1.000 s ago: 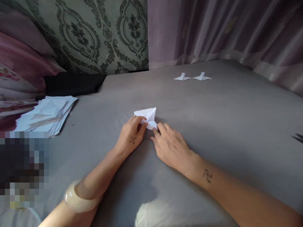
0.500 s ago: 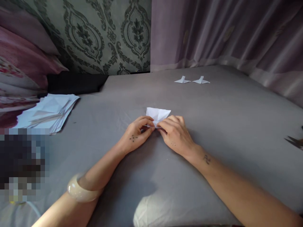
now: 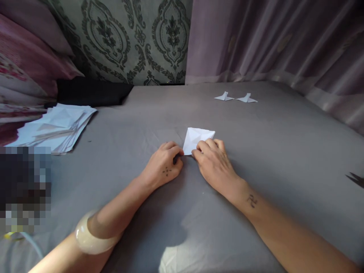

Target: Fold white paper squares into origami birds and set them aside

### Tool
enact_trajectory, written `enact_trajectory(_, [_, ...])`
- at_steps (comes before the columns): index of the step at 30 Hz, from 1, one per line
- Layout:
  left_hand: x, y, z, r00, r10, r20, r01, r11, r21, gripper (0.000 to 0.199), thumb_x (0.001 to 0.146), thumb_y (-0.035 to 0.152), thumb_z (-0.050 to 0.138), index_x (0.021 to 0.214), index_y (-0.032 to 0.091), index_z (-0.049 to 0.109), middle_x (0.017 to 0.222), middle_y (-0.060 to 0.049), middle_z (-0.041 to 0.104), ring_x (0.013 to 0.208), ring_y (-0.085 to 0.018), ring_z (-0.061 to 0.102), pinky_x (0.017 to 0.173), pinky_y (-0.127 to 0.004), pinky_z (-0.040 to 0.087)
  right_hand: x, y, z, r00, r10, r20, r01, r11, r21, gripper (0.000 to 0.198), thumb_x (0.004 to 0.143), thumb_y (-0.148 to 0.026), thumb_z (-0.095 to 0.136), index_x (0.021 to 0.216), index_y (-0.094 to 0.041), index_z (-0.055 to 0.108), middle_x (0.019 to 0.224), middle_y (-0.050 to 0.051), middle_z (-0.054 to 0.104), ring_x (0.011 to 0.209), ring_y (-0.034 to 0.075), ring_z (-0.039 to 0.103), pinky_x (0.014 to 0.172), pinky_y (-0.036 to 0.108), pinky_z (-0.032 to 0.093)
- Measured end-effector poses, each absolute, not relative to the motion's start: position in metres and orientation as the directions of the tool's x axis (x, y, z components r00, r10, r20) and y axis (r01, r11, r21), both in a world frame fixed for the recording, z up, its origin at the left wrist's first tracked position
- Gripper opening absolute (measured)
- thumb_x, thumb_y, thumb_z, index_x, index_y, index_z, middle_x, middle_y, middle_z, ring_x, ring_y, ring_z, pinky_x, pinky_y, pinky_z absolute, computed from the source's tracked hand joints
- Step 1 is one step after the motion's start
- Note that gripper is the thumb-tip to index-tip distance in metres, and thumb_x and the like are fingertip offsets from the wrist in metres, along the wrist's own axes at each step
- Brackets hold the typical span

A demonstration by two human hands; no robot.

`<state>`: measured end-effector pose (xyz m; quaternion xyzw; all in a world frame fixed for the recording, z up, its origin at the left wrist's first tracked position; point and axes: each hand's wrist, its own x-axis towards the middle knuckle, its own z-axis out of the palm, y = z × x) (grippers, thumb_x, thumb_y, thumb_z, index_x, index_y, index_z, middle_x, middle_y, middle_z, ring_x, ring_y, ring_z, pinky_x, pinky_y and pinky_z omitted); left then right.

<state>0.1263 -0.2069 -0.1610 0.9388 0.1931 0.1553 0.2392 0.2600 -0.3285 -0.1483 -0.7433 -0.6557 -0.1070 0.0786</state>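
A small folded white paper (image 3: pixel 196 137) lies low over the grey cloth, its creased face upward. My right hand (image 3: pixel 214 161) is closed on its near right edge, the fingers bent over the paper and hiding that part. At the paper's near left corner, the curled fingertips of my left hand (image 3: pixel 165 163) pinch or press the tip; the thumb sits just below. A pale bangle (image 3: pixel 95 239) circles my left forearm.
Two folded white paper shapes (image 3: pixel 224 96) stand farther back on the grey cloth (image 3: pixel 136 125). A stack of white paper (image 3: pixel 57 125) lies at left, before a black cloth (image 3: pixel 91 91). Dark scissor blades (image 3: pixel 355 179) show at the right edge. Curtains and a patterned wall are behind.
The folded paper has turned and shifted a little right, showing more of its face. My left hand has drawn from its near edge to its left corner. The view has shifted slightly.
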Motion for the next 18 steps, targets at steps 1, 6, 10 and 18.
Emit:
enact_trajectory(1, [0.126,-0.207,-0.160,0.873,0.447,0.193,0.299,-0.805,0.513,0.022,0.076,0.010,0.048,0.088,0.019,0.064,0.095,-0.006,0.062,0.090,-0.022,0.058,0.081,-0.036,0.050,0.261,-0.327,-0.149,0.126,0.955,0.268,0.991,-0.132,0.004,0.022,0.090,-0.010,0.047,0.082,-0.017,0.066,0.088,0.006,0.060,0.089,0.021,0.046,0.084,0.036,0.027])
enact_trajectory(6, [0.127,-0.205,-0.156,0.842,0.518,0.152,0.348,-0.736,0.581,0.024,0.073,0.011,0.048,0.084,0.019,0.068,0.088,-0.005,0.063,0.082,-0.020,0.060,0.076,-0.032,0.050,0.268,-0.320,-0.150,0.179,0.949,0.260,0.983,-0.160,-0.091,0.024,0.093,-0.018,0.047,0.081,-0.018,0.068,0.084,0.005,0.062,0.088,0.020,0.047,0.079,0.035,0.026])
enact_trajectory(10, [0.129,-0.204,-0.154,0.819,0.561,0.122,0.378,-0.686,0.622,0.026,0.070,0.010,0.047,0.080,0.018,0.070,0.082,-0.005,0.064,0.075,-0.018,0.060,0.071,-0.030,0.050,0.270,-0.313,-0.151,0.197,0.948,0.249,0.980,-0.179,-0.091,0.022,0.093,-0.019,0.048,0.082,-0.017,0.067,0.085,0.006,0.063,0.088,0.020,0.048,0.078,0.035,0.026])
enact_trajectory(18, [0.132,-0.199,-0.154,0.755,0.653,0.050,0.453,-0.576,0.681,0.025,0.070,0.014,0.048,0.075,0.018,0.071,0.075,-0.002,0.066,0.061,-0.014,0.057,0.061,-0.027,0.047,0.269,-0.309,-0.150,0.215,0.952,0.219,0.976,-0.203,-0.075,0.021,0.092,-0.022,0.049,0.080,-0.015,0.066,0.086,0.007,0.065,0.088,0.021,0.049,0.080,0.035,0.026])
